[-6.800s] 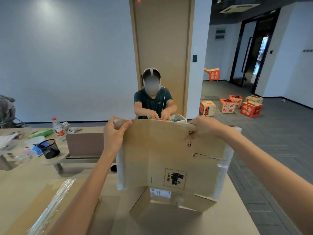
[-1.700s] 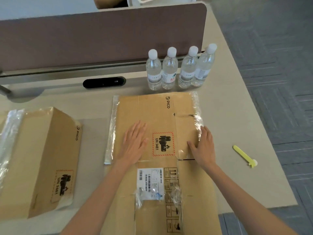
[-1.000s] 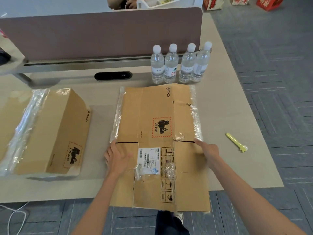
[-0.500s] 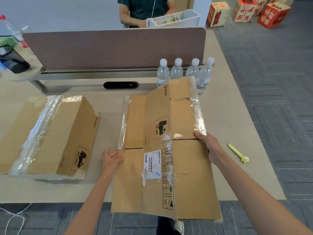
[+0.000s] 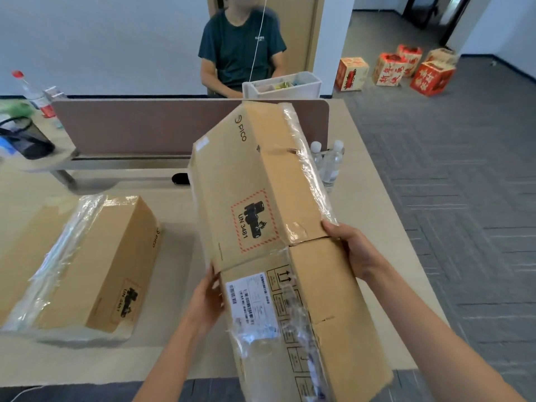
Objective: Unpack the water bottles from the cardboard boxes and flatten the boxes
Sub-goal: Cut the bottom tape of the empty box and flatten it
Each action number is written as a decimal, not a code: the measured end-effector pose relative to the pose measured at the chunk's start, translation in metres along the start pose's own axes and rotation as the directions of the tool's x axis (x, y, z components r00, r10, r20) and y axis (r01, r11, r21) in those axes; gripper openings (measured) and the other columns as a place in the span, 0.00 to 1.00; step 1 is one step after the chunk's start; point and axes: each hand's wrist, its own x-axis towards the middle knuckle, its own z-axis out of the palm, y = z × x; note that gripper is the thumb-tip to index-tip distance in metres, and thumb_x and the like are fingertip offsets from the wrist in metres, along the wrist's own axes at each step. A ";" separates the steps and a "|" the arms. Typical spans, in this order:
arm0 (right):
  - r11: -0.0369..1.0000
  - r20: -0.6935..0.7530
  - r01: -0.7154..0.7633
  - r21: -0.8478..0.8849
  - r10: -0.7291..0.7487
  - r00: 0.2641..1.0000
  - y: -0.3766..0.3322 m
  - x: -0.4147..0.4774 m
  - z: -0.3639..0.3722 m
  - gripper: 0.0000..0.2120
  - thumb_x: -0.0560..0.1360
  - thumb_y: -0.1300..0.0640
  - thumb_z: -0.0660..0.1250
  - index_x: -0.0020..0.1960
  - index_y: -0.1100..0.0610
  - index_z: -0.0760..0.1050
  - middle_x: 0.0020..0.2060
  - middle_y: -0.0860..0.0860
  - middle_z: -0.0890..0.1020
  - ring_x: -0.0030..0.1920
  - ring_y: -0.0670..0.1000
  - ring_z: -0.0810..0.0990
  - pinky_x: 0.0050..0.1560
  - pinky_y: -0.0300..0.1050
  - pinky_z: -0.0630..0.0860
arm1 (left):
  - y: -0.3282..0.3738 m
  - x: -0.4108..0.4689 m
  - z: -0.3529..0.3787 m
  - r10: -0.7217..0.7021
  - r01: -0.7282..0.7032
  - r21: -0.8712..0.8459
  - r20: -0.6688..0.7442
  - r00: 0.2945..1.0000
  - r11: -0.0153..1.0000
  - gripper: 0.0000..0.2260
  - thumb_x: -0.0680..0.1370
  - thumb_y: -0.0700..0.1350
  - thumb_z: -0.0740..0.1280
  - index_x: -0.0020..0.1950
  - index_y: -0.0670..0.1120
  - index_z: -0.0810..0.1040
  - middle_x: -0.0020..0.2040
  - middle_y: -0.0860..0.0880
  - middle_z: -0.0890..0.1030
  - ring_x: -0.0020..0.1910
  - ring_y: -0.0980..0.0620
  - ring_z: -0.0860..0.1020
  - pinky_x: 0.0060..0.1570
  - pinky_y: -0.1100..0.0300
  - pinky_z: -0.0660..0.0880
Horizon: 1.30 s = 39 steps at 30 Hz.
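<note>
I hold a flattened cardboard box (image 5: 255, 181) with a PICO mark and a red UN 3481 label, lifted off the table and tilted, its far end raised. My left hand (image 5: 207, 300) grips its left edge near the white shipping label. My right hand (image 5: 352, 250) grips its right edge at the fold. Two clear water bottles (image 5: 330, 166) with white caps show behind the box's right side; any others are hidden by it. A second cardboard box (image 5: 95, 262), unflattened and partly wrapped in clear film, lies on the table to the left.
A brown desk divider (image 5: 145, 126) runs across the far side of the beige table (image 5: 174, 352). A person in a dark shirt (image 5: 240, 50) sits behind it with a white bin (image 5: 282, 85). Red boxes (image 5: 391, 69) stand on the floor at the right. Desk clutter (image 5: 23, 137) sits far left.
The flattened box, which lay pressed on the table, has been gripped at both side edges and lifted, its far end swinging up in front of the bottles.
</note>
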 end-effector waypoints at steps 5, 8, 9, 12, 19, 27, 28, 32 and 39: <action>0.998 0.013 0.051 0.030 -0.051 0.999 -0.010 -0.006 -0.005 0.17 0.72 0.49 0.67 0.54 0.60 0.82 0.46 0.57 0.84 0.41 0.55 0.84 0.44 0.47 0.82 | 0.012 -0.010 0.014 -0.059 0.080 -0.213 0.102 0.993 0.974 0.42 0.71 0.69 0.67 0.76 0.43 0.65 0.73 0.36 0.69 0.72 0.34 0.67 0.72 0.32 0.58; 0.996 0.027 0.044 0.076 -0.046 0.999 -0.006 -0.008 -0.007 0.26 0.69 0.45 0.72 0.60 0.61 0.80 0.48 0.58 0.84 0.43 0.56 0.84 0.45 0.49 0.82 | 0.011 -0.016 0.030 -0.119 0.177 -0.262 0.222 0.968 0.949 0.39 0.76 0.70 0.51 0.73 0.42 0.70 0.73 0.35 0.68 0.72 0.33 0.67 0.69 0.34 0.65; 0.995 0.033 0.038 0.095 -0.041 0.999 -0.003 -0.008 -0.009 0.29 0.66 0.45 0.75 0.61 0.61 0.80 0.49 0.59 0.84 0.43 0.56 0.84 0.45 0.50 0.82 | 0.011 -0.018 0.035 -0.137 0.200 -0.246 0.251 0.958 0.948 0.40 0.76 0.71 0.47 0.71 0.43 0.73 0.72 0.35 0.70 0.71 0.34 0.69 0.66 0.36 0.70; 0.992 0.006 0.035 0.117 -0.036 0.999 -0.004 -0.012 -0.016 0.23 0.71 0.47 0.69 0.59 0.62 0.80 0.47 0.59 0.84 0.42 0.57 0.84 0.43 0.49 0.82 | 0.014 -0.021 0.039 -0.129 0.183 -0.195 0.260 0.957 0.964 0.40 0.76 0.72 0.47 0.72 0.44 0.73 0.72 0.37 0.71 0.71 0.35 0.69 0.70 0.37 0.64; 0.999 -0.143 0.033 0.043 -0.027 0.989 -0.012 -0.022 -0.036 0.16 0.74 0.48 0.67 0.53 0.59 0.81 0.43 0.56 0.84 0.39 0.55 0.84 0.43 0.47 0.81 | 0.032 -0.024 0.029 0.077 -0.075 0.074 -0.028 0.997 0.994 0.23 0.76 0.59 0.65 0.61 0.44 0.81 0.58 0.43 0.83 0.60 0.45 0.80 0.66 0.48 0.71; 0.987 -0.388 0.049 -0.153 -0.106 0.916 0.030 -0.010 -0.048 0.05 0.76 0.55 0.70 0.45 0.58 0.79 0.42 0.57 0.84 0.41 0.55 0.81 0.39 0.46 0.77 | 0.035 0.000 -0.012 0.315 -0.115 0.455 -0.392 0.864 0.883 0.16 0.75 0.56 0.72 0.53 0.46 0.76 0.52 0.44 0.82 0.51 0.44 0.80 0.57 0.44 0.77; 0.985 -0.409 0.037 -0.170 -0.105 0.906 0.042 -0.005 -0.054 0.07 0.75 0.55 0.71 0.46 0.58 0.80 0.44 0.58 0.85 0.42 0.56 0.82 0.40 0.46 0.77 | 0.029 0.004 -0.014 0.330 -0.097 0.495 -0.409 0.851 0.864 0.16 0.75 0.56 0.72 0.52 0.46 0.75 0.50 0.44 0.82 0.51 0.43 0.81 0.56 0.42 0.77; 0.977 -0.474 -0.040 -0.208 -0.065 0.878 0.086 0.012 -0.067 0.14 0.72 0.52 0.74 0.50 0.61 0.80 0.49 0.59 0.84 0.43 0.55 0.83 0.49 0.52 0.80 | 0.001 0.018 -0.016 0.378 0.037 0.665 -0.468 0.799 0.746 0.17 0.77 0.58 0.69 0.53 0.46 0.73 0.50 0.46 0.81 0.50 0.41 0.79 0.55 0.44 0.76; 0.880 -0.555 -0.192 -0.433 -0.093 0.827 0.144 0.045 -0.085 0.24 0.66 0.46 0.72 0.53 0.64 0.77 0.49 0.62 0.82 0.48 0.59 0.80 0.50 0.55 0.76 | -0.040 0.035 -0.022 0.386 0.092 0.735 -0.453 0.803 0.671 0.21 0.79 0.55 0.67 0.62 0.40 0.72 0.60 0.42 0.78 0.58 0.40 0.77 0.53 0.50 0.71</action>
